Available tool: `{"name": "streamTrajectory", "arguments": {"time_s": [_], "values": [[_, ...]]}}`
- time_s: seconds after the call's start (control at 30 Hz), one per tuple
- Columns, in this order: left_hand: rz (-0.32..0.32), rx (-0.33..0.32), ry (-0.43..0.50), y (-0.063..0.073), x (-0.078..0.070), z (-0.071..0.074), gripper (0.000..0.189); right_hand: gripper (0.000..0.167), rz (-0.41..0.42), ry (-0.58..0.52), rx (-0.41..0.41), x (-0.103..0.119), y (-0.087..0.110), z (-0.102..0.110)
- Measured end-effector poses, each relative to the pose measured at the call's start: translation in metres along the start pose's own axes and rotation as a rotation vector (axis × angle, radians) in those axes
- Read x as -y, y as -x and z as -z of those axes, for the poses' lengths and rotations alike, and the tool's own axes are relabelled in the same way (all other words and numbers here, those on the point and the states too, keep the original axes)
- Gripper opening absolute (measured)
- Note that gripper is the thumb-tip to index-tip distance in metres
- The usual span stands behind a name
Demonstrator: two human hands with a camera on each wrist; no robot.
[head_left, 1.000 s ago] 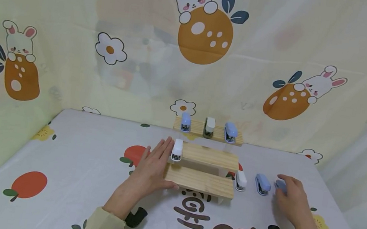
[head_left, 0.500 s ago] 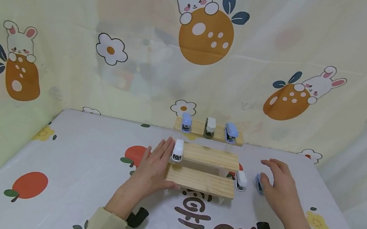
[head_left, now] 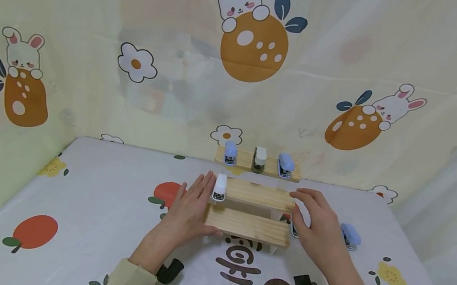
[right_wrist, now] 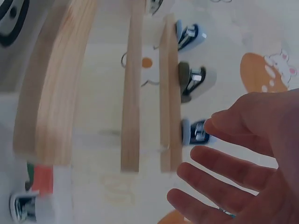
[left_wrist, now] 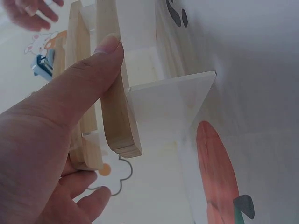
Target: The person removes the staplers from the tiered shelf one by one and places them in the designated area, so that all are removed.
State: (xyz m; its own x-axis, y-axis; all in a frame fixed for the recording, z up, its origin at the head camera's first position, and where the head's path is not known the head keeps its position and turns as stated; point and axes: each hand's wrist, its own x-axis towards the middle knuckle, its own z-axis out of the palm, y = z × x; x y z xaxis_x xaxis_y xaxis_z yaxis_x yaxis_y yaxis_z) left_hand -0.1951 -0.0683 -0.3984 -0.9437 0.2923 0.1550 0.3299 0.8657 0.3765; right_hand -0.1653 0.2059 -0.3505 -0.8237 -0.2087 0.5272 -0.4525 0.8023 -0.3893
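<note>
My left hand point(head_left: 189, 209) holds the left end of a three-tier wooden rack point(head_left: 248, 224). In the left wrist view its thumb lies over the front board point(left_wrist: 110, 93), with the fingers by the end of the board behind. My right hand point(head_left: 321, 227) is at the rack's right end, fingers spread and holding nothing in the right wrist view. It partly covers a white stapler point(head_left: 294, 229) standing on the table. Another white stapler point(head_left: 220, 187) sits at the left of the middle board. To the right hand's right stands a blue stapler point(head_left: 350, 235).
On the top board stand a blue stapler point(head_left: 230, 153), a pale grey-white stapler point(head_left: 259, 159) and another blue stapler point(head_left: 285, 165). A patterned cloth point(head_left: 92, 221) covers the table, and a rabbit-print curtain point(head_left: 164, 105) hangs close behind the rack.
My right hand has moved left from the blue staplers to the rack's right end, uncovering one blue stapler and hiding the other. My left hand has stayed on the rack.
</note>
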Motion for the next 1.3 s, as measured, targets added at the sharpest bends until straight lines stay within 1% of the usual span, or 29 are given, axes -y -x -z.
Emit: {"name": "streamTrajectory", "arguments": {"time_s": [0.07, 0.17, 0.47, 0.63, 0.8, 0.9, 1.2, 1.3], "values": [[0.004, 0.002, -0.001, 0.0, 0.0, 0.0, 0.13, 0.028, 0.033, -0.019, 0.0, 0.006, -0.003, -0.004], [0.007, 0.003, 0.005, -0.001, 0.001, -0.001, 0.131, 0.027, 0.059, -0.054, 0.013, 0.015, -0.006, -0.01], [0.006, 0.008, 0.02, -0.001, 0.001, -0.001, 0.131, 0.028, 0.082, -0.131, 0.045, 0.041, -0.015, -0.025], [0.002, 0.006, 0.014, 0.0, 0.001, 0.0, 0.129, 0.029, 0.074, -0.156, 0.07, 0.053, -0.021, -0.032], [-0.01, -0.001, 0.01, 0.001, 0.001, 0.001, 0.128, 0.028, 0.113, -0.164, 0.069, 0.063, -0.027, -0.041], [-0.015, 0.001, 0.009, 0.001, 0.001, 0.0, 0.127, 0.028, 0.133, -0.18, 0.071, 0.067, -0.03, -0.047], [-0.027, -0.006, -0.016, 0.002, 0.003, 0.0, 0.127, 0.041, 0.128, -0.193, 0.116, 0.075, -0.034, -0.067], [-0.03, -0.006, -0.021, 0.001, 0.003, 0.001, 0.125, 0.044, 0.121, -0.185, 0.148, 0.076, -0.035, -0.073]]}}
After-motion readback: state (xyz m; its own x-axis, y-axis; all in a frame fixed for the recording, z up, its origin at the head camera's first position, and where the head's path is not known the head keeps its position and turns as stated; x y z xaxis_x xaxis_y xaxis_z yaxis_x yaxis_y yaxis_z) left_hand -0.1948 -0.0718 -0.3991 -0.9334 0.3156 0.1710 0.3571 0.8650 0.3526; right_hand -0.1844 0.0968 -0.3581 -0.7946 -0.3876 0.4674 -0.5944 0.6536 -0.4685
